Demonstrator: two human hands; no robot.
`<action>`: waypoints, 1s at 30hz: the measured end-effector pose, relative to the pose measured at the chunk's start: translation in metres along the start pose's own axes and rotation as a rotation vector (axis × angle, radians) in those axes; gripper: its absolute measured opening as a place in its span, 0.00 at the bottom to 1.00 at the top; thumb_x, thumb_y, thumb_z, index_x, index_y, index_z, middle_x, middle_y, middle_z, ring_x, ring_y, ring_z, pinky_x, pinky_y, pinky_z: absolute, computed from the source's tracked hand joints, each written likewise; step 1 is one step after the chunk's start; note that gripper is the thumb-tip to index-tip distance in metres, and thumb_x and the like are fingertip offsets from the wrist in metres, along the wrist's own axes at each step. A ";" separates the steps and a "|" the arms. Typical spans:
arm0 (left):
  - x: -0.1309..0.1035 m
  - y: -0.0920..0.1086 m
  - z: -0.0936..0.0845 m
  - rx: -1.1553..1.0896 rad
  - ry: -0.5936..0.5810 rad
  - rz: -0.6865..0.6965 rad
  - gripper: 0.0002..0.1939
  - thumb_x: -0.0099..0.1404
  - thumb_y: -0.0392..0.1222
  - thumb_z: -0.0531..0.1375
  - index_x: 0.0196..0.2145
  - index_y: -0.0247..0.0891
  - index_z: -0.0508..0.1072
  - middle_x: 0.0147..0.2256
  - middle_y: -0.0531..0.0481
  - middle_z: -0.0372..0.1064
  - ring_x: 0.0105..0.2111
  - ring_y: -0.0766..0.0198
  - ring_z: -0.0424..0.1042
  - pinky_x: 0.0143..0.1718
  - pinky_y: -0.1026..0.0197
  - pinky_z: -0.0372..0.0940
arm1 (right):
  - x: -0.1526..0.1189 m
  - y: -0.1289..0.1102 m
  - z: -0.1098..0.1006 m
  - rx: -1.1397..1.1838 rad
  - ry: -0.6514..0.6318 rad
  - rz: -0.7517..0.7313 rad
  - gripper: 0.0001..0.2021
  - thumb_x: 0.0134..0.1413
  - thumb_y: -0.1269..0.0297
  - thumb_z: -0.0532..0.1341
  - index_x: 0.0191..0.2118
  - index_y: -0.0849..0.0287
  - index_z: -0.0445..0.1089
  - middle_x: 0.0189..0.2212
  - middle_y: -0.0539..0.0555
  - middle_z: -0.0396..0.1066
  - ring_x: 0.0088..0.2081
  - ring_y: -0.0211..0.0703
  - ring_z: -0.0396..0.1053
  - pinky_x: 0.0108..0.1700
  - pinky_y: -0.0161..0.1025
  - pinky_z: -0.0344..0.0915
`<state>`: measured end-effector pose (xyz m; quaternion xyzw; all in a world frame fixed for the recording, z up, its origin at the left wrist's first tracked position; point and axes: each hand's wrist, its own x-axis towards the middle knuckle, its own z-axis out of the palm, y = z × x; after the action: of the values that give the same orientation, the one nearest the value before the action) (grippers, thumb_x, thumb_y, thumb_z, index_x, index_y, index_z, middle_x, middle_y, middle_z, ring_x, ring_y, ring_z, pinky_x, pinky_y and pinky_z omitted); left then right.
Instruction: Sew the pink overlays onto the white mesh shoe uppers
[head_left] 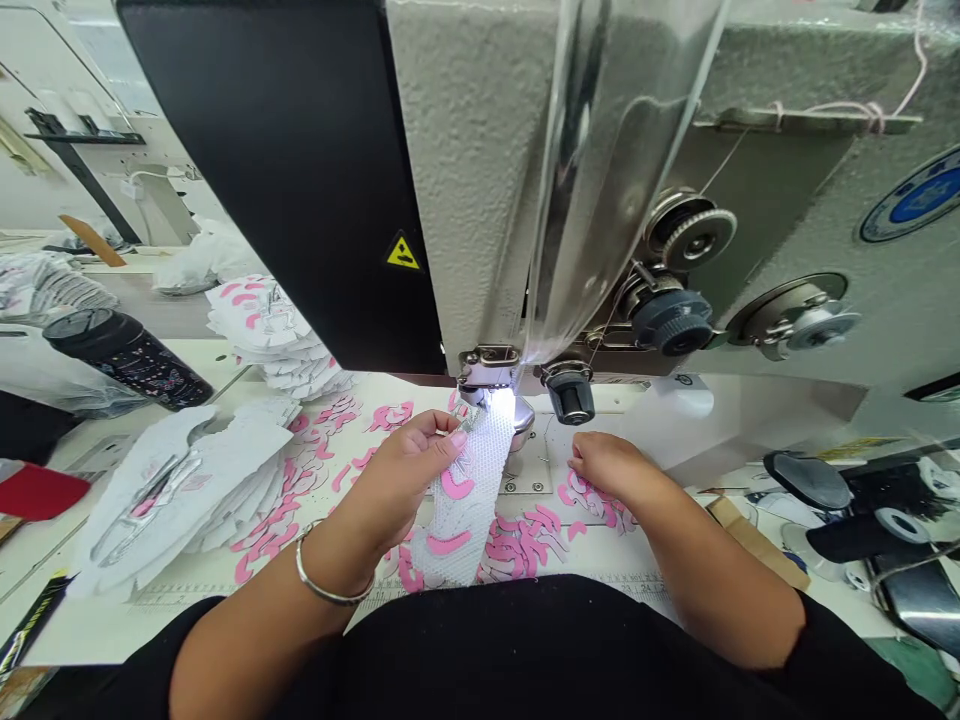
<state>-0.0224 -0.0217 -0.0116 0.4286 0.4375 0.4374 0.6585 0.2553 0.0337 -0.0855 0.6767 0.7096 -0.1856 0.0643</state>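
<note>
A white mesh fabric piece with pink curved patches lies under the lit needle area of a sewing machine. My left hand pinches its left edge, thumb on top, just in front of the presser foot. Right of the needle plate, my right hand is closed over a small heap of pink curved pieces; its fingertips are bunched together, and what they hold, if anything, is too small to make out. More pink pieces are scattered around the fabric on the table.
Stacks of white cut pieces stand at the left, with larger white pieces nearer me. A dark patterned bottle lies tilted beyond them. Thread cones and a brown cardboard piece sit at the right. A ruler strip runs along the front edge.
</note>
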 end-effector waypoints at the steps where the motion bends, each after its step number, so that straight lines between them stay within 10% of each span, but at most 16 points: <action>1: 0.000 0.001 0.001 0.011 0.020 0.003 0.15 0.55 0.45 0.67 0.36 0.40 0.67 0.32 0.48 0.76 0.35 0.55 0.77 0.37 0.54 0.69 | 0.000 0.000 -0.001 0.035 0.004 0.008 0.05 0.54 0.64 0.62 0.30 0.58 0.68 0.29 0.55 0.71 0.30 0.44 0.68 0.30 0.37 0.53; 7: 0.001 0.005 0.008 0.030 0.087 0.030 0.15 0.55 0.45 0.67 0.34 0.40 0.66 0.28 0.54 0.71 0.27 0.64 0.71 0.29 0.62 0.64 | -0.024 -0.007 -0.021 0.363 0.144 -0.040 0.09 0.60 0.57 0.55 0.41 0.55 0.67 0.31 0.51 0.71 0.28 0.39 0.68 0.28 0.35 0.59; 13: 0.005 0.002 0.010 0.078 0.064 0.065 0.13 0.59 0.46 0.65 0.38 0.40 0.68 0.30 0.53 0.70 0.28 0.64 0.70 0.30 0.62 0.64 | -0.070 -0.041 -0.044 1.142 0.114 -0.504 0.14 0.56 0.52 0.63 0.42 0.55 0.69 0.32 0.50 0.72 0.29 0.39 0.69 0.33 0.39 0.68; 22: 0.009 -0.008 0.008 0.106 0.046 0.136 0.12 0.61 0.47 0.65 0.37 0.39 0.69 0.31 0.53 0.68 0.31 0.67 0.67 0.33 0.64 0.63 | -0.064 -0.101 -0.053 0.754 0.528 -0.463 0.08 0.56 0.56 0.60 0.33 0.54 0.69 0.32 0.52 0.73 0.37 0.47 0.70 0.41 0.44 0.66; 30: 0.010 -0.016 0.004 0.123 0.028 0.157 0.10 0.62 0.45 0.64 0.37 0.40 0.69 0.29 0.57 0.64 0.29 0.70 0.62 0.32 0.66 0.58 | -0.050 -0.108 -0.047 0.739 0.623 -0.361 0.10 0.57 0.53 0.59 0.37 0.52 0.70 0.32 0.52 0.74 0.38 0.48 0.72 0.40 0.43 0.68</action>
<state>-0.0130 -0.0168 -0.0280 0.4952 0.4376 0.4658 0.5884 0.1600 0.0015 -0.0053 0.5443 0.6876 -0.2218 -0.4263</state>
